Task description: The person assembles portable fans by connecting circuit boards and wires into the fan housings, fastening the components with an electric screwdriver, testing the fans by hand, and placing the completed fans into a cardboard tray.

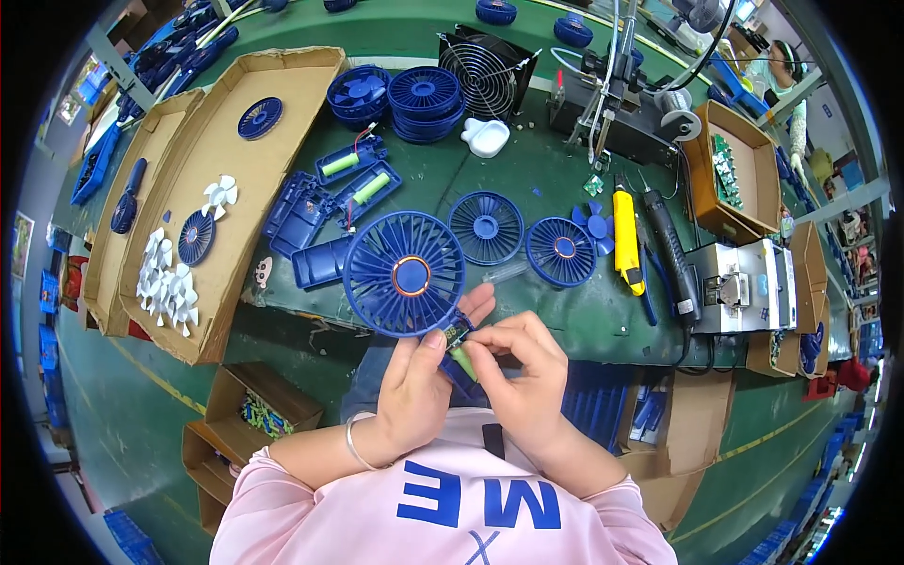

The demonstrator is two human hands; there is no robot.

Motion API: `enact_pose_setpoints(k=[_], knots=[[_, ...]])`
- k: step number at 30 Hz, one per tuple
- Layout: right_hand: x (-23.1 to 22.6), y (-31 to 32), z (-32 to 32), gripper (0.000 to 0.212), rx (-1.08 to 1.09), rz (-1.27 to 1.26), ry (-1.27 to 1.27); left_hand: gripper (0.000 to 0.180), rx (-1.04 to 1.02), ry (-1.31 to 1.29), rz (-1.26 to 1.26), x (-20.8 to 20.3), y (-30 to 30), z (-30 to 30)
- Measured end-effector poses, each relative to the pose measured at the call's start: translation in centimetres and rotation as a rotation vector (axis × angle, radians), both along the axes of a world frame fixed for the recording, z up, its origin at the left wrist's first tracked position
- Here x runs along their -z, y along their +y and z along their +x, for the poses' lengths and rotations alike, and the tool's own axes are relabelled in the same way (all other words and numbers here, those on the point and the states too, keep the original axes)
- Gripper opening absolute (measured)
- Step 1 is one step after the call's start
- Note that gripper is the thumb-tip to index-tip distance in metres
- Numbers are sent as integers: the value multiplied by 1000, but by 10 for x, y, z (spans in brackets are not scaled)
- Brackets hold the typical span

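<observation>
We see the blue fan (375, 273) over the table's (584, 315) near edge, its open handle (455, 379) btwn both hands. L hand (414, 381) is wrapped round the handle's top, thumb in front; fingers run behind, partly hidden, tips showing on the far side. R hand (523, 367) has thumb & index drawn close tog. by the green cell (464, 363) & small board (453, 333); can't tell if they're pinching smth. or just touching, as the tips cover the spot. Handle's lower end is hard to make out.

R of the fan head, a clear piece (507, 272) is too faint to ID. A round grille (561, 251) hides pt. of a blue impeller (595, 224). Up top R, a co-worker (782, 83) is only partly visible.
</observation>
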State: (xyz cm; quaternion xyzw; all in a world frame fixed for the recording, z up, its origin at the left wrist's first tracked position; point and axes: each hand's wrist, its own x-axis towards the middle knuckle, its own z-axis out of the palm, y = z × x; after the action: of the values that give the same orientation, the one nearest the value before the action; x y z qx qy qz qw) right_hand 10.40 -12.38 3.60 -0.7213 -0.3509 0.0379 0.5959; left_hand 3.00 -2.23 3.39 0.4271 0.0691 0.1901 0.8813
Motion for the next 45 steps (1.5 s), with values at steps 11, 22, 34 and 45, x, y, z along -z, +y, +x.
enact_pose_setpoints(k=[11,22,34,45], knots=[[-5,34,0,25,-137,-28,360,44,-84,90,281,2,30,-13],[12,138,21,27,-355,-212,-623,34,-578,103,180,-14,82,-37],[-6,73,42,77,-175,128,127,44,-232,98,-31,-20,61,-29],[31,-27,24,66,69,32,-261,33,36,54,-353,-2,60,7]])
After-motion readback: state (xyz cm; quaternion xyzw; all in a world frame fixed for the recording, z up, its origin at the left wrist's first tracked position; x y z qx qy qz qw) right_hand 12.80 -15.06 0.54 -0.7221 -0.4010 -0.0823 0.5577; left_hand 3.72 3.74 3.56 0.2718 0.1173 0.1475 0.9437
